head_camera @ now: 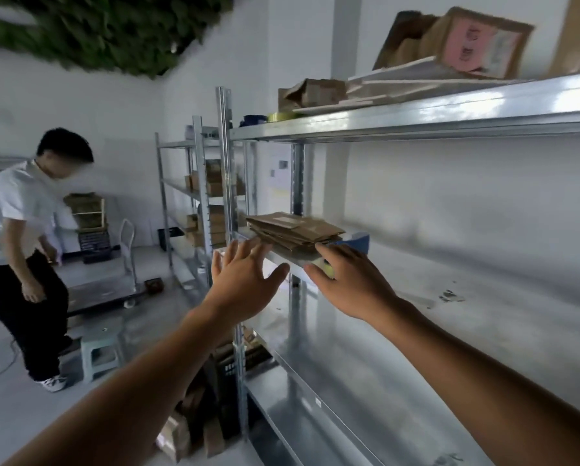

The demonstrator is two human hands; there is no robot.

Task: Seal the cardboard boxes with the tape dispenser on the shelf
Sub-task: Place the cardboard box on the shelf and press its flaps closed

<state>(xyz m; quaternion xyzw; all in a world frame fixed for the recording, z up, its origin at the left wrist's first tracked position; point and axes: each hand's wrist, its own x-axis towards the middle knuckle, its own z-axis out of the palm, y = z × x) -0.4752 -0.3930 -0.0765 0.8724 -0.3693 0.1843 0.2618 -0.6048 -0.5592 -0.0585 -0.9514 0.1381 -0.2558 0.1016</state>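
Both forearms are stretched up from the lower frame toward the middle shelf point(483, 297). The left hand point(245, 277) is held spread, palm forward, just short of the shelf edge, holding nothing. The right hand point(352, 280) is extended, thumb apart, over a pale tape roll point(327, 269); no closed grasp is seen. Just beyond, at frame centre, the flattened cardboard boxes point(292, 230) are stacked, the blue tape dispenser point(357, 239) at their right. Fetching is judged to be in hand; next, the dispenser must be gripped.

Metal shelf point(450, 297) under flattened cardboard boxes point(295, 233) (blue tape dispenser point(357, 239) beside)
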